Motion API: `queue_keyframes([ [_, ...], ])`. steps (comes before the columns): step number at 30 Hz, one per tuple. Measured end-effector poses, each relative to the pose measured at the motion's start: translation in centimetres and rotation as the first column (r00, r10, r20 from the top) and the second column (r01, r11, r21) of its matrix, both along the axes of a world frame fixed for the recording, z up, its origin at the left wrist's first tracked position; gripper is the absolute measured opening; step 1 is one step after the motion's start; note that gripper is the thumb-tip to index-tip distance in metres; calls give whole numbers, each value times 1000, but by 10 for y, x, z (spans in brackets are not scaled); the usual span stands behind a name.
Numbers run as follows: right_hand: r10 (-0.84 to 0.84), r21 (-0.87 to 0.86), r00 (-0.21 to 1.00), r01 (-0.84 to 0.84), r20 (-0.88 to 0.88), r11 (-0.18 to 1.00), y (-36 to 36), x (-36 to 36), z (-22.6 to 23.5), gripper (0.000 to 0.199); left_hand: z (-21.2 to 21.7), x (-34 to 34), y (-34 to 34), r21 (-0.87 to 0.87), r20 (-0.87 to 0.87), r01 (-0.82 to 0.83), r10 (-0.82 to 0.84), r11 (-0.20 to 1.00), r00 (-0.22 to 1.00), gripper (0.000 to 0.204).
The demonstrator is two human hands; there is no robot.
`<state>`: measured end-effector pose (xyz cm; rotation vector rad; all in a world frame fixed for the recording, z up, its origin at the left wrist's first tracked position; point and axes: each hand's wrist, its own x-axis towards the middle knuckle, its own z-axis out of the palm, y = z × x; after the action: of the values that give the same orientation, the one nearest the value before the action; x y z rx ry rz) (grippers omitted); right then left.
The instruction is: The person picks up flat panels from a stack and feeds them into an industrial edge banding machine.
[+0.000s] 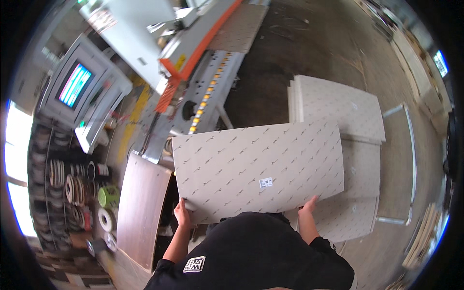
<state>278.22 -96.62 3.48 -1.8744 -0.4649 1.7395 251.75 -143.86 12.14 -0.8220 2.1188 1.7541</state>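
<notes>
A large rectangular panel [232, 169], covered in light printed film with a small white label, is held level in front of my body. My left hand [181, 213] grips its near left corner, thumb on top. Further right, my right hand [308, 205] holds the near edge, also thumb up. The fingers of both hands are hidden under the panel. Its far left part reaches to the near end of the machine's roller track [199, 110]. To the right, its edge overlaps the view of the stacked panels [348, 108].
An edge-processing machine with an orange guard [169, 92] runs away from me. Left of it stands a control console [77, 87] with a lit screen. A brown board [142, 210] and rolls of edging [75, 188] are at left. A metal frame [413, 164] stands at right.
</notes>
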Motion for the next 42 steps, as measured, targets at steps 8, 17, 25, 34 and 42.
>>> queue_keyframes([
  [8, 420, 168, 905, -404, -71, 899, -40, -162, 32, 65, -2, 73, -110, 81, -21, -405, 408, 911, 913, 46],
  [17, 855, 217, 512, -828, -85, 517, -156, -279, -2, 56, -27, 178, -256, 27, 23, -385, 385, 922, 923, 45],
  [25, 963, 241, 112, -969, 244, 52, -166, -348, 38, 32, -32, 225, -278, -84, 144, -467, 474, 880, 868, 55],
  [34, 881, 508, 291, -859, 374, 68, -42, -466, -11, 35, -40, 223, -272, -19, 60, -538, 538, 843, 841, 60],
  [42, 635, 391, 293, -920, 715, -16, -54, -479, 15, 41, -21, 206, -245, -89, 57, -557, 563, 826, 825, 59],
])
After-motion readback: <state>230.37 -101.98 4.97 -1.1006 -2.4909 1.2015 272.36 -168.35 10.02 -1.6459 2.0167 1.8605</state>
